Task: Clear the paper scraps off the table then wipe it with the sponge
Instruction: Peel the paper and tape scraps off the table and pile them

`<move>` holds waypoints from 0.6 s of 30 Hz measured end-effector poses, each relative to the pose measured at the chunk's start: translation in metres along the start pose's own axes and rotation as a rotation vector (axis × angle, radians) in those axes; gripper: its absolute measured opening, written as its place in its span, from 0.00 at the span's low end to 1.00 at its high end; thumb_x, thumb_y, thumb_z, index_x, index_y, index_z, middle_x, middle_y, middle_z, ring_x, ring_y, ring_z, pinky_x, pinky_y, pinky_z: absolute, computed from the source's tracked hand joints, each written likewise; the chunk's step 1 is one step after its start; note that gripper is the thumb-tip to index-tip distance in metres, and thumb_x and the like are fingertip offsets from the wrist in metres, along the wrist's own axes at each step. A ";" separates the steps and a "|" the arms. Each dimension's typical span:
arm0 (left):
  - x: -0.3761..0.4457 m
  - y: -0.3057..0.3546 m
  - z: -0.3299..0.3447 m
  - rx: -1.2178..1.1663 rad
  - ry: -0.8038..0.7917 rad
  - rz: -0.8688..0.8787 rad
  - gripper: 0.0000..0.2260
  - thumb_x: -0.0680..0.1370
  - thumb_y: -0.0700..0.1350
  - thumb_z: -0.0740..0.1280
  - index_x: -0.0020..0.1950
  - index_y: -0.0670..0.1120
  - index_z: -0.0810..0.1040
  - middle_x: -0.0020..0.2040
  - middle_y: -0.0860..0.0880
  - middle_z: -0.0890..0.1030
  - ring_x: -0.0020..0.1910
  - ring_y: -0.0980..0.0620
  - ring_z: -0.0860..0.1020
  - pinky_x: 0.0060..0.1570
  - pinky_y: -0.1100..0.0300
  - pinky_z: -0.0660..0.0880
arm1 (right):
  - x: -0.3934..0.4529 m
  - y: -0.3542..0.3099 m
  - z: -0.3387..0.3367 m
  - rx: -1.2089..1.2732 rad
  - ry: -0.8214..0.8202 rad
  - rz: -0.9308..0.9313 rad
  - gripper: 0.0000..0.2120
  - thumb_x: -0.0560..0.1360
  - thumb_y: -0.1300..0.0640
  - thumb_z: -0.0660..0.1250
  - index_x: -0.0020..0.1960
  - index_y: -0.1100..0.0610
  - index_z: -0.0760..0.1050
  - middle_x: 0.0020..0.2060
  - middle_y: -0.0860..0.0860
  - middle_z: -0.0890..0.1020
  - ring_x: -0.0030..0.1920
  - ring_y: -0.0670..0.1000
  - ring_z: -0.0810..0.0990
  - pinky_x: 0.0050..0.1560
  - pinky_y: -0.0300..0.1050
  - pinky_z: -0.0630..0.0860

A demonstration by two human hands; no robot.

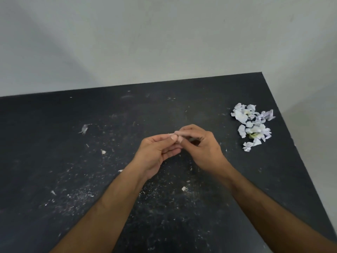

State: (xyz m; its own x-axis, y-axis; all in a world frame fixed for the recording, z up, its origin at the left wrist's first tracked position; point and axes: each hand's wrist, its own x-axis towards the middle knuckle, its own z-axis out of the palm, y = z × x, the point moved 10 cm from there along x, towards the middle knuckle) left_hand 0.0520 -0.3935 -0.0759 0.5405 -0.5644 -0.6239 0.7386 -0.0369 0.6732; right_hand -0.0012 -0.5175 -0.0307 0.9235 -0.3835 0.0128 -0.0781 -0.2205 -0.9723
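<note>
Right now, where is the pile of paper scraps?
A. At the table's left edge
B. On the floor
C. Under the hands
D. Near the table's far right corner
D: the pile lies on the table near its far right corner, right of both hands.

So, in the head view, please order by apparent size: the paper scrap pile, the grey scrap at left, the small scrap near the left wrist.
1. paper scrap pile, clearly largest.
2. grey scrap.
3. small scrap, though it lies nearer the camera, so ranks 2 and 3 are unsure.
</note>
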 end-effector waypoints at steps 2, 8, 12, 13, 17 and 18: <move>0.005 0.001 0.001 0.010 0.017 0.010 0.06 0.78 0.36 0.69 0.52 0.37 0.85 0.45 0.40 0.87 0.41 0.51 0.86 0.43 0.61 0.83 | 0.001 0.004 -0.002 -0.016 -0.048 0.002 0.10 0.80 0.64 0.68 0.58 0.58 0.84 0.53 0.49 0.83 0.52 0.48 0.83 0.52 0.40 0.80; 0.010 0.008 -0.006 0.154 0.061 0.063 0.07 0.78 0.35 0.70 0.53 0.37 0.84 0.44 0.40 0.86 0.40 0.51 0.85 0.43 0.62 0.83 | 0.005 0.026 -0.014 0.227 0.100 0.148 0.06 0.74 0.65 0.75 0.50 0.60 0.86 0.44 0.52 0.88 0.41 0.49 0.85 0.44 0.46 0.81; 0.009 0.019 -0.024 0.202 0.081 0.104 0.07 0.78 0.35 0.70 0.54 0.37 0.84 0.47 0.40 0.87 0.43 0.49 0.86 0.45 0.61 0.83 | 0.012 0.026 0.000 0.227 0.102 0.169 0.05 0.76 0.64 0.74 0.50 0.57 0.85 0.44 0.53 0.88 0.44 0.57 0.87 0.47 0.56 0.84; 0.009 0.021 -0.029 0.198 0.081 0.110 0.07 0.78 0.34 0.69 0.55 0.38 0.84 0.48 0.40 0.87 0.45 0.49 0.86 0.46 0.61 0.83 | 0.014 0.026 0.007 0.172 0.074 0.165 0.06 0.77 0.63 0.73 0.52 0.57 0.85 0.45 0.51 0.88 0.45 0.56 0.87 0.48 0.55 0.85; 0.003 0.033 -0.050 0.161 0.122 0.153 0.06 0.78 0.34 0.70 0.54 0.37 0.84 0.48 0.40 0.87 0.48 0.48 0.86 0.47 0.59 0.83 | 0.019 0.014 0.044 0.133 -0.045 0.110 0.08 0.76 0.63 0.74 0.55 0.59 0.84 0.48 0.50 0.87 0.49 0.50 0.87 0.53 0.48 0.83; 0.001 0.035 -0.057 0.153 0.141 0.156 0.06 0.77 0.34 0.70 0.54 0.37 0.83 0.47 0.40 0.87 0.48 0.48 0.86 0.47 0.59 0.83 | 0.022 0.010 0.053 0.133 -0.048 0.093 0.08 0.76 0.62 0.74 0.54 0.59 0.84 0.47 0.50 0.87 0.49 0.51 0.87 0.53 0.49 0.83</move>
State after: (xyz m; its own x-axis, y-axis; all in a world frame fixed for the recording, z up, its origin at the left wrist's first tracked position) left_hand 0.1018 -0.3481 -0.0759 0.7016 -0.4528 -0.5502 0.5785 -0.0889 0.8109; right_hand 0.0376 -0.4808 -0.0521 0.9316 -0.3531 -0.0866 -0.1166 -0.0645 -0.9911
